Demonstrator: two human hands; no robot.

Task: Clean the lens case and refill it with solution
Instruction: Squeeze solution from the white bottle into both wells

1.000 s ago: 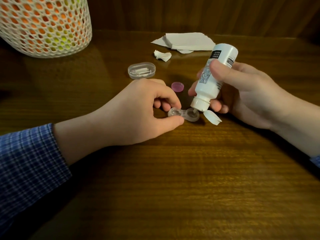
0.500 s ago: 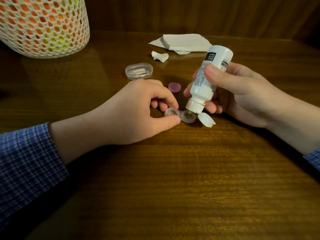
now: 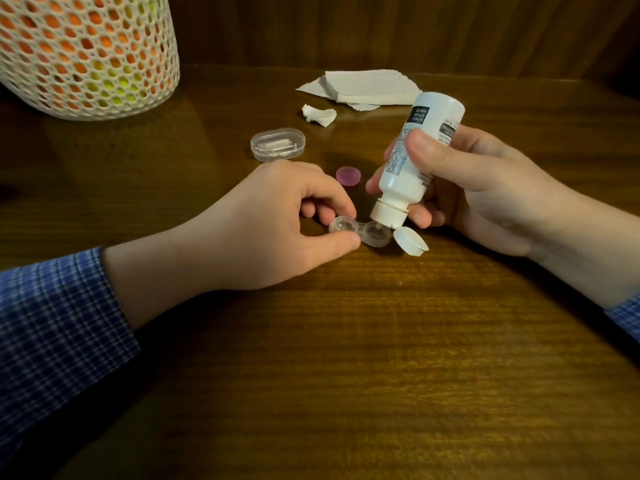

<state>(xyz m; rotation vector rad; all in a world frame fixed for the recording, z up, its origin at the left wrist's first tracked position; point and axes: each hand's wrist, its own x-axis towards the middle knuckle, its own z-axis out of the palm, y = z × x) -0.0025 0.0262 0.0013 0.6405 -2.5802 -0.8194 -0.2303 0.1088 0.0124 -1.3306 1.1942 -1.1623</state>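
While the left hand [image 3: 277, 223] pinches one end of the lens case [image 3: 360, 232] flat on the table [image 3: 346, 358], the right hand [image 3: 485, 188] grips the tipped solution bottle [image 3: 415, 154], its tip right over the case's right cup. Filling seems to be under way. I cannot tell if the left cup has liquid yet. A pink cap [image 3: 348, 175] lies near, so closing up is probably left

Both arms wear blue-and-white checked shirt sleeves [image 3: 59, 327], pushed back above the wrists, leaving the forearms bare.
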